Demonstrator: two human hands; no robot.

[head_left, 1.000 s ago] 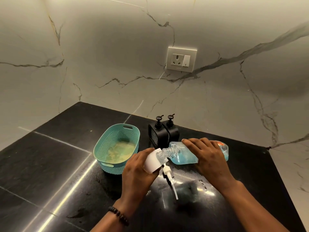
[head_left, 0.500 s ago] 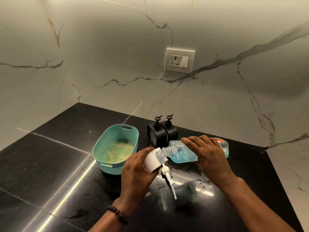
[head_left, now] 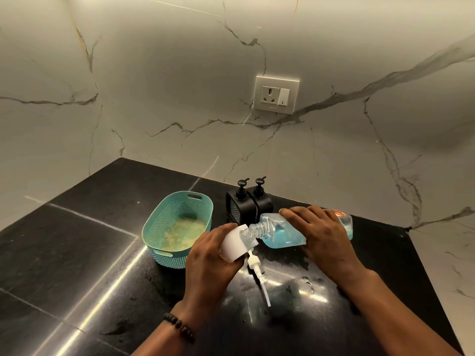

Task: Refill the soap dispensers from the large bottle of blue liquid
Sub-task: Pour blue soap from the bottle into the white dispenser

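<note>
A clear bottle of blue liquid [head_left: 282,233] is tipped on its side, neck pointing left, with my right hand [head_left: 317,232] gripping its body from above. My left hand [head_left: 208,260] holds a small white soap dispenser [head_left: 232,246], tilted, with its mouth against the bottle's neck. A white pump head with its tube [head_left: 258,274] lies on the black counter just below the two. Two black pump dispensers [head_left: 248,202] stand side by side behind the bottle, near the wall.
A teal perforated basket [head_left: 164,222] with a yellowish cloth inside stands left of my hands. The black stone counter [head_left: 77,253] has wet patches and meets marble walls at the back. A wall socket [head_left: 276,95] sits above the dispensers.
Both hands hold the same pose, bottle neck at the white dispenser. Only my head view has shifted slightly.
</note>
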